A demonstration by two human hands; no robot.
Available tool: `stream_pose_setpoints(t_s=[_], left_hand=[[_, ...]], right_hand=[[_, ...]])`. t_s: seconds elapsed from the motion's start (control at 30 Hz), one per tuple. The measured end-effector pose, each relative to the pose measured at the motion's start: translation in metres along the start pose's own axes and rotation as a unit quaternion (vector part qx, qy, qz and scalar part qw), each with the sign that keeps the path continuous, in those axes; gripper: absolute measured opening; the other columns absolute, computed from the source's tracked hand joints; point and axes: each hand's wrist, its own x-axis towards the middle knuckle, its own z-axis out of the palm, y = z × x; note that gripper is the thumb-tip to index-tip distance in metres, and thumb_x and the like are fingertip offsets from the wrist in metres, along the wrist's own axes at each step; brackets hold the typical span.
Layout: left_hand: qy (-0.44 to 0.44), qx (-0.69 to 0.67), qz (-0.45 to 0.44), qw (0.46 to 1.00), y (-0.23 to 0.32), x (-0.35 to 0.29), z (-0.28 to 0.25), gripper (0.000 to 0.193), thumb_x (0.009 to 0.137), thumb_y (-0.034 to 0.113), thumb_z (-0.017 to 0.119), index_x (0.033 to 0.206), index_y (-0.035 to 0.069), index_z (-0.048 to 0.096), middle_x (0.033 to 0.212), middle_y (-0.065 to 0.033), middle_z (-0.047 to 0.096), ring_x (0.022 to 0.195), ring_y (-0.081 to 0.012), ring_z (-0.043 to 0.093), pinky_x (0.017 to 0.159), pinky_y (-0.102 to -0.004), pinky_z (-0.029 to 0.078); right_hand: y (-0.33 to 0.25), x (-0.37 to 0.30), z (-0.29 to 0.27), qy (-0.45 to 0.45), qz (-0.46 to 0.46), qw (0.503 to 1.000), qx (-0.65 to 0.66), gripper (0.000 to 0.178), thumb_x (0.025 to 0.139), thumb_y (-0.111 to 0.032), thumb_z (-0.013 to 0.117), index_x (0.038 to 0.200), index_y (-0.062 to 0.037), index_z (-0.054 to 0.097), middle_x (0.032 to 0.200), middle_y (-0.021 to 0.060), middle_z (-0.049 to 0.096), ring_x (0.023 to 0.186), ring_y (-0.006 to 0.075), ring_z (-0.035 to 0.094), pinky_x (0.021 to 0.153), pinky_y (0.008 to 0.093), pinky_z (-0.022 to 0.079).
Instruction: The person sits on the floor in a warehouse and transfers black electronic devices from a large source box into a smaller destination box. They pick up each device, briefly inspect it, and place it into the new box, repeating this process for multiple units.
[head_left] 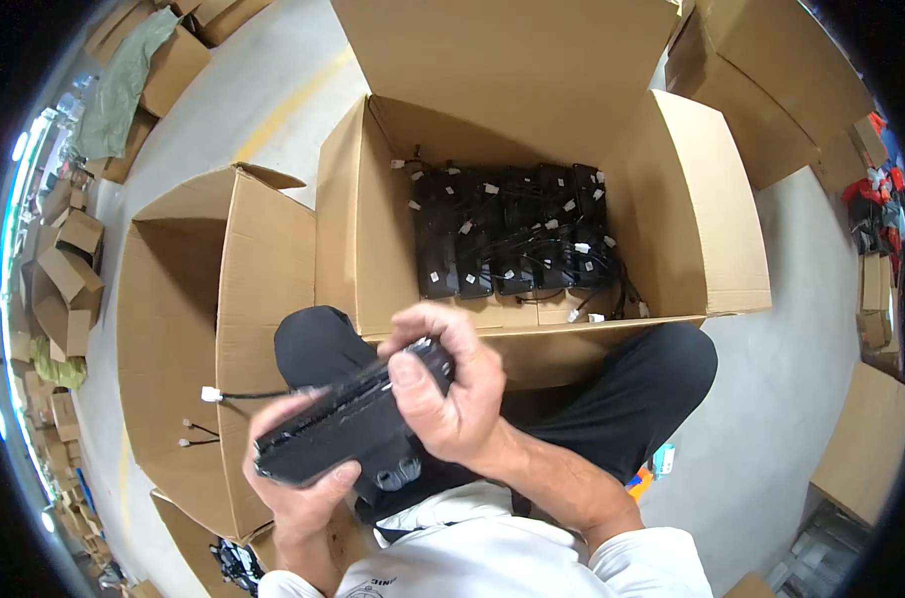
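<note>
Over my lap I hold a long, flat black casing (345, 427), tilted with its right end higher. My left hand (298, 493) grips its lower left end, the thumb lying on the near face. At the upper right end my right hand (454, 389) is closed round it, thumb on top. A black cable with a white plug (210, 395) sticks out to the left beside the casing. Ahead of my knees stands an open cardboard box (732, 219). Inside it, rows of similar black casings (512, 234) lie with cables and white plugs on top.
A second open carton (178, 349) stands at my left, with thin cable ends (201, 436) showing against it. Another carton (771, 80) is at the far right. Stacked cartons (69, 259) line the left side. Small blue and orange items (657, 463) lie by my right thigh.
</note>
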Motion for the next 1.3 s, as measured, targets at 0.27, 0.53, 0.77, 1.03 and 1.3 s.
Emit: stream_pose_setpoints(t_s=[0.27,0.53,0.77,1.03,1.3], left_hand=[[-0.144,0.174,0.542,0.809,0.059,0.131,0.062,0.041,0.087,0.011,0.077,0.123,0.008,0.056,0.123,-0.0223,0.069,0.114,-0.0364,0.068,0.100,-0.0481,0.055],[-0.064,0.273,0.587,0.760,-0.004,0.222,0.114,0.073,0.075,0.007,0.082,0.143,0.009,0.055,0.152,-0.0210,0.046,0.138,-0.0399,0.048,0.112,-0.0494,0.043],[-0.115,0.385,0.392,0.828,-0.040,0.229,0.092,0.065,0.078,0.013,0.083,0.138,0.008,0.060,0.146,-0.0167,0.054,0.133,-0.0371,0.052,0.111,-0.0465,0.043],[-0.136,0.395,0.333,0.845,-0.042,0.228,0.077,0.062,0.073,0.009,0.083,0.132,0.006,0.064,0.141,-0.0173,0.057,0.128,-0.0373,0.055,0.107,-0.0460,0.045],[-0.125,0.403,0.331,0.844,-0.044,0.232,0.067,0.064,0.070,0.008,0.084,0.130,0.004,0.065,0.137,-0.0181,0.060,0.125,-0.0384,0.058,0.105,-0.0460,0.046]], right_hand=[[-0.092,0.144,-0.066,-0.143,0.112,0.983,-0.034,0.048,0.110,-0.035,0.044,0.122,0.0059,0.064,0.113,0.0140,0.071,0.101,0.0190,0.069,0.089,0.0338,0.055],[-0.080,0.186,-0.134,-0.158,0.278,0.935,-0.152,0.050,0.092,-0.033,0.075,0.123,0.0039,0.064,0.107,0.0091,0.071,0.096,0.0145,0.067,0.091,0.0271,0.052],[0.120,0.133,-0.177,-0.403,0.231,0.721,-0.513,0.051,0.081,-0.023,0.082,0.120,0.0004,0.060,0.107,0.0191,0.066,0.098,0.0316,0.068,0.089,0.0401,0.055],[0.258,0.063,-0.187,-0.515,0.087,0.673,-0.524,0.051,0.085,-0.021,0.076,0.124,0.0003,0.051,0.112,0.0203,0.057,0.108,0.0406,0.062,0.088,0.0495,0.054],[0.264,0.067,-0.153,-0.453,0.133,0.752,-0.459,0.055,0.084,-0.019,0.078,0.128,-0.0013,0.051,0.118,0.0227,0.058,0.107,0.0451,0.062,0.089,0.0498,0.053]])
